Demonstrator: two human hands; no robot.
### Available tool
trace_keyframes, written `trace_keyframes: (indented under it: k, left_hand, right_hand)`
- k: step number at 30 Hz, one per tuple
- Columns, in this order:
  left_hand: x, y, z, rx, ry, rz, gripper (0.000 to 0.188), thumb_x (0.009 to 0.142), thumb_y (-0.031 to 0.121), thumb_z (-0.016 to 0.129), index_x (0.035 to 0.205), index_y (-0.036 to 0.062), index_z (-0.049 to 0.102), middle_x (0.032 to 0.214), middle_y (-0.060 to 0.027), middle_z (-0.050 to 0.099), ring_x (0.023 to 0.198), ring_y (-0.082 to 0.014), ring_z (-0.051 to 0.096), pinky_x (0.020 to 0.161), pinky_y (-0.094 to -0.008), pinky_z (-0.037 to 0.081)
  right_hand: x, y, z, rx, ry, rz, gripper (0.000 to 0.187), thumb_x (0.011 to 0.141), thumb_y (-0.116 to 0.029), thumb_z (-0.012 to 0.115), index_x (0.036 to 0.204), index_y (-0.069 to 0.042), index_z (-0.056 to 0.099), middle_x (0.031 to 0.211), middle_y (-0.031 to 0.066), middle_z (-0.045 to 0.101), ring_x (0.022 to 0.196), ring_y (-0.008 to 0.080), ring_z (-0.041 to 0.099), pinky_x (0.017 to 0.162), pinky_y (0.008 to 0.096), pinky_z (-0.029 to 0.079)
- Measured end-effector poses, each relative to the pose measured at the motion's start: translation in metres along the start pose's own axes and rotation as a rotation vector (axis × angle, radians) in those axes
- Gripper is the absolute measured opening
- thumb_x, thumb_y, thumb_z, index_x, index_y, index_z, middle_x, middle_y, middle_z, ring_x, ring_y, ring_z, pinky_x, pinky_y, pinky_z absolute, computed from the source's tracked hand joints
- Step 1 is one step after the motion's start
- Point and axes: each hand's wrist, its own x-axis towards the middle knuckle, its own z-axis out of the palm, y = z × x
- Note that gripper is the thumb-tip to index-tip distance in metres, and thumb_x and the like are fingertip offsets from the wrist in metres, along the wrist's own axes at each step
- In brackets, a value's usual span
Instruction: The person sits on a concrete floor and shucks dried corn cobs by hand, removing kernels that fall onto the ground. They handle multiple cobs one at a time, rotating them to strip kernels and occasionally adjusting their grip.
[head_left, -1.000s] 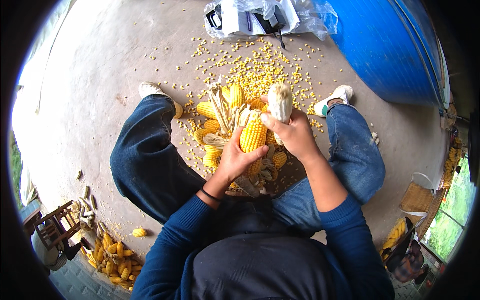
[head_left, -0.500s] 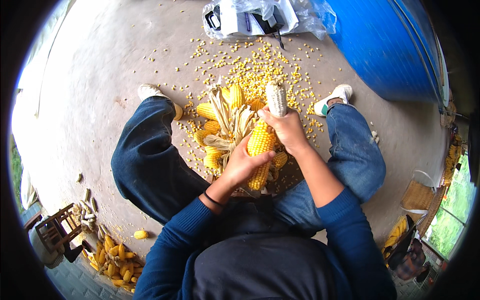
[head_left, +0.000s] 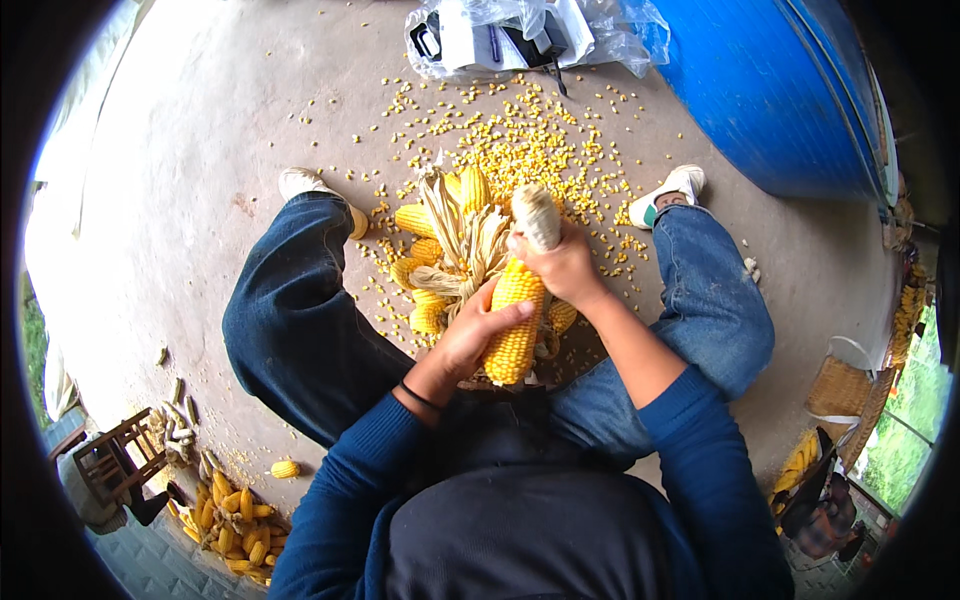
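My left hand [head_left: 474, 335] is wrapped round a yellow ear of corn [head_left: 515, 330] that stands tilted above my lap. My right hand [head_left: 562, 262] grips a bare whitish corncob [head_left: 538, 215], its far end sticking out beyond my fingers. The lower part of the cob is hidden by that hand, which presses against the upper end of the ear. Under both hands lie several more yellow ears [head_left: 428, 312] with dry husks [head_left: 462, 235] pulled back. Loose kernels [head_left: 520, 150] are scattered over the floor beyond them.
A large blue container [head_left: 770, 100] stands at the far right. Clear plastic bags [head_left: 450, 65] with a black device lie at the far edge. At the lower left are a corn heap [head_left: 235, 530], bare cobs [head_left: 178, 428] and a wooden stool [head_left: 120, 465]. A wicker basket [head_left: 838, 388] sits right.
My right hand and the bare cob have shifted slightly left and nearer to me. The yellow ear has moved a little closer to my body with my left hand.
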Motion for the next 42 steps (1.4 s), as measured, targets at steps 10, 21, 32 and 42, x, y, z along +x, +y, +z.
trace_keyframes:
  k: [10, 21, 32, 42]
  left_hand:
    - [0.002, 0.003, 0.013, 1.433, 0.478, 0.255, 0.052, 0.075, 0.017, 0.076, 0.117, 0.0001, 0.050, 0.094, -0.0066, 0.064, 0.077, -0.0149, 0.062, 0.067, -0.0296, 0.051]
    - [-0.005, 0.008, -0.001, 0.080, 0.012, 0.119, 0.050, 0.076, 0.009, 0.073, 0.118, 0.0023, 0.047, 0.093, -0.0044, 0.060, 0.079, -0.0134, 0.060, 0.068, -0.0278, 0.052]
    - [-0.005, 0.000, -0.007, 0.400, -0.027, 0.182, 0.051, 0.078, 0.014, 0.073, 0.120, -0.0010, 0.049, 0.098, -0.0017, 0.061, 0.085, -0.0114, 0.059, 0.077, -0.0263, 0.049]
    - [-0.024, 0.040, 0.010, 0.309, -0.176, 0.003, 0.062, 0.075, 0.003, 0.074, 0.128, 0.0010, 0.042, 0.105, -0.0026, 0.059, 0.090, -0.0108, 0.058, 0.083, -0.0266, 0.049]
  right_hand:
    - [-0.015, -0.004, 0.017, -0.469, 0.169, -0.230, 0.018, 0.073, -0.011, 0.070, 0.087, -0.002, 0.062, 0.081, 0.0185, 0.065, 0.072, 0.0271, 0.065, 0.063, 0.0372, 0.051]
    - [0.000, -0.049, -0.019, 0.253, 0.001, 0.292, 0.023, 0.080, -0.016, 0.072, 0.095, -0.001, 0.065, 0.090, 0.0062, 0.065, 0.077, 0.0134, 0.062, 0.071, 0.0250, 0.048]
    - [-0.006, -0.012, 0.010, -0.337, 0.155, -0.251, 0.016, 0.072, -0.009, 0.070, 0.082, -0.003, 0.059, 0.067, 0.0148, 0.063, 0.064, 0.0331, 0.065, 0.054, 0.0373, 0.050]
    - [-0.017, -0.097, -0.028, -0.231, -0.440, -0.006, 0.035, 0.078, -0.022, 0.071, 0.105, -0.003, 0.062, 0.099, 0.0118, 0.063, 0.092, 0.0203, 0.061, 0.082, 0.0321, 0.048]
